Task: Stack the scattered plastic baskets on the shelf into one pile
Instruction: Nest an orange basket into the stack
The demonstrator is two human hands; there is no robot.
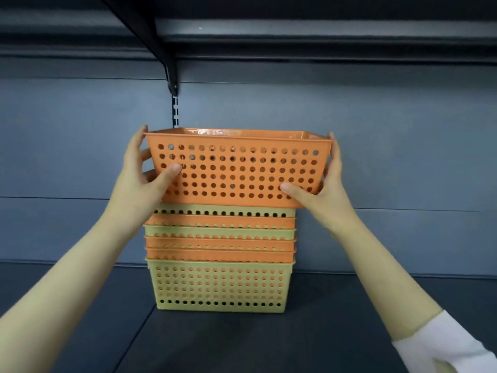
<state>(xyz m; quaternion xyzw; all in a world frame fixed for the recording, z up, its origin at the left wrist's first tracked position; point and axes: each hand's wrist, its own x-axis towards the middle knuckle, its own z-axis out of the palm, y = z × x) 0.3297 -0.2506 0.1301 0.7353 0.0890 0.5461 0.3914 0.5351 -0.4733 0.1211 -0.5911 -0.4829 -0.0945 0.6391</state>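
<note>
An orange perforated plastic basket (pixel 236 168) is held at the top of a pile of nested baskets (pixel 219 265), orange and pale green, standing on the dark shelf (pixel 242 340). My left hand (pixel 142 179) grips the orange basket's left end, thumb on its front wall. On the right end my right hand (pixel 322 189) grips it the same way. The basket's bottom sits just inside the topmost green basket of the pile; how deep it sits is hidden.
A grey back panel (pixel 403 157) rises behind the pile. A black bracket (pixel 166 65) and slotted upright (pixel 175 111) carry an upper shelf overhead. Bare shelf surface lies to both sides of the pile.
</note>
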